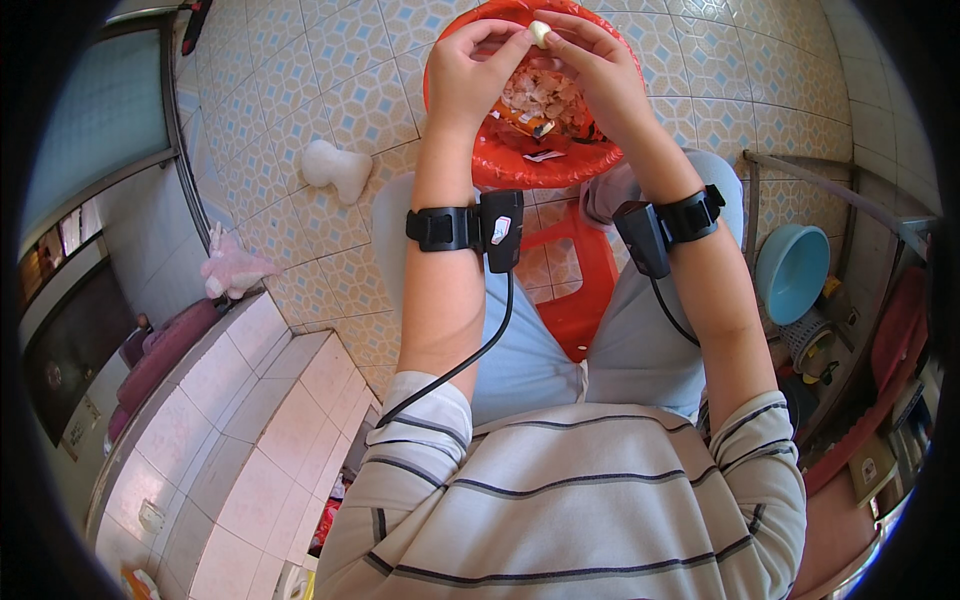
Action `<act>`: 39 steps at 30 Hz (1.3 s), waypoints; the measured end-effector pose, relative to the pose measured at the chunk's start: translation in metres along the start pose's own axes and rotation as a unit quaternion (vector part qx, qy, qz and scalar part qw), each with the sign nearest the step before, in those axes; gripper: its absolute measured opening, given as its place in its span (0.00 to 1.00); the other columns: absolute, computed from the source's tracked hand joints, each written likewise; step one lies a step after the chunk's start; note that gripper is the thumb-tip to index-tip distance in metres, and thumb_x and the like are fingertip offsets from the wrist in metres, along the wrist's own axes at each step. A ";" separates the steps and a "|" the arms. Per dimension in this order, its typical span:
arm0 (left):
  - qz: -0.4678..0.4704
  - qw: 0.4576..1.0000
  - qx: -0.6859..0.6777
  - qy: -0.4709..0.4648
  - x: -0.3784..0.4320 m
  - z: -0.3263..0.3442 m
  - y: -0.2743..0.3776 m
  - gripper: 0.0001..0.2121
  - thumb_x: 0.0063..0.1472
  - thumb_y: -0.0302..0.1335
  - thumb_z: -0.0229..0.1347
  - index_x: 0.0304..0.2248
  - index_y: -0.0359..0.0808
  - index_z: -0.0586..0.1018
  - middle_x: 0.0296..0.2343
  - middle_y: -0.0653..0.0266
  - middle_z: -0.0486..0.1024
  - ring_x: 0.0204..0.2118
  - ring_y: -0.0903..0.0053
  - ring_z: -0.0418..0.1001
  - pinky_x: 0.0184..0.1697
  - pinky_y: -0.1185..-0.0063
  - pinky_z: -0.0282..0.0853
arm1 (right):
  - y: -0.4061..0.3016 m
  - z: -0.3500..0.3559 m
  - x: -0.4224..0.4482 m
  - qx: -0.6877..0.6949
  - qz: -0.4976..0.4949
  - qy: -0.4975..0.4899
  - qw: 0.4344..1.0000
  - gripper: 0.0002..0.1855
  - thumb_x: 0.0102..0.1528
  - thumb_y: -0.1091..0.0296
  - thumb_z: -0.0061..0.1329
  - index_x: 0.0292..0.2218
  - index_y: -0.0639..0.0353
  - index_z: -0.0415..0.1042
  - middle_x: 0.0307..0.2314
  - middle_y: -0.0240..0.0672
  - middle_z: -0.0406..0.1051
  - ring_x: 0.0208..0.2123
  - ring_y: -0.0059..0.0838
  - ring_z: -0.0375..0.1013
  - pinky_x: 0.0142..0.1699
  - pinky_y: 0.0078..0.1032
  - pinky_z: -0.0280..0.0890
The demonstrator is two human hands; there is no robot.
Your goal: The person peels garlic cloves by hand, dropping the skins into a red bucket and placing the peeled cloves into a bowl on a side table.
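Observation:
Between the fingertips of both hands is a small, pale, peeled garlic clove (539,34). My left hand (471,71) touches it from the left, thumb and forefinger pinched together at its side. From the right, my right hand (600,67) grips it with the thumb and fingers. Both hands are above a round waste bin lined with a red plastic bag (517,176). Papery garlic skins (544,94) are heaped inside, along with an orange wrapper (525,120). My forearms and hands cover parts of the bin's rim.
A red plastic stool (574,322) shows between my legs. On the patterned tile floor (360,90) lie a white bone-shaped cushion (337,171) and a pink plush toy (236,266). Tiled steps (255,450) rise at left. A metal frame (832,184) and blue basin (793,274) are at right.

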State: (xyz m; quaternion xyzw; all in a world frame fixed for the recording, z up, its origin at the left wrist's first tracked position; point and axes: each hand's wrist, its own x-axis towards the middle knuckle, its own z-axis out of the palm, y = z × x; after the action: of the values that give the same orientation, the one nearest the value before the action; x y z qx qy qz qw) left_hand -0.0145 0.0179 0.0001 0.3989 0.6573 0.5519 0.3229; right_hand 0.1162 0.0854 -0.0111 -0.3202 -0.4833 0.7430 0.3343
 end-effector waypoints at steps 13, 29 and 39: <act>0.046 0.999 0.019 -0.003 -0.001 -0.002 -0.004 0.09 0.50 0.27 0.57 0.29 0.30 0.78 0.24 0.64 0.75 0.26 0.83 0.72 0.32 0.87 0.67 | -0.007 0.000 -0.002 -0.001 0.021 -0.007 1.000 0.16 0.50 0.70 0.48 0.41 0.64 0.68 0.32 0.35 0.70 0.33 0.20 0.70 0.40 0.16 0.65; 0.036 0.999 -0.006 0.024 0.000 -0.003 -0.006 0.06 0.49 0.24 0.55 0.29 0.31 0.77 0.24 0.64 0.75 0.27 0.84 0.72 0.32 0.87 0.67 | 0.005 -0.006 0.003 0.058 0.042 -0.045 0.996 0.14 0.50 0.74 0.45 0.41 0.62 0.67 0.33 0.34 0.69 0.35 0.20 0.68 0.41 0.17 0.64; 0.056 0.998 0.034 0.023 -0.002 0.000 -0.003 0.08 0.49 0.26 0.57 0.28 0.31 0.78 0.24 0.63 0.75 0.26 0.83 0.72 0.31 0.87 0.67 | 0.006 -0.004 0.002 0.046 0.058 -0.050 0.996 0.14 0.50 0.73 0.46 0.40 0.63 0.68 0.33 0.35 0.70 0.34 0.21 0.70 0.39 0.17 0.66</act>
State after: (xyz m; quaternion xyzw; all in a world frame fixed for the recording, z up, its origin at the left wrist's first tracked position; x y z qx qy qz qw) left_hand -0.0142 0.0160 -0.0029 0.4333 0.6591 0.5557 0.2628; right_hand 0.1171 0.0876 -0.0186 -0.2943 -0.4449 0.7981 0.2803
